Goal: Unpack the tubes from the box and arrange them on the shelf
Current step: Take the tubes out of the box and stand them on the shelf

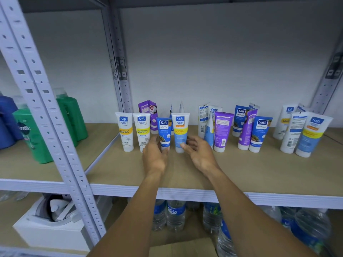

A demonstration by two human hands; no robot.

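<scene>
Our left fingers [164, 151] curl round the foot of the small blue plastic tube [164, 131], standing it cap-down, while our right fingers [193, 144], loosely spread, steady the neighbouring white-and-blue tube [180, 131], seemingly so the row on the pale wooden shelf [241, 169] faces outward.

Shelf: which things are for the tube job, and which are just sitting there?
For the job: blue Naturals tube, gripped by the left hand; light-blue tube, touched by the right hand with its thumb; white Vitamin C tubes; mixed tubes further right; shelf board.
Just sitting there: green shampoo bottles; water bottles below; white box below.
</scene>
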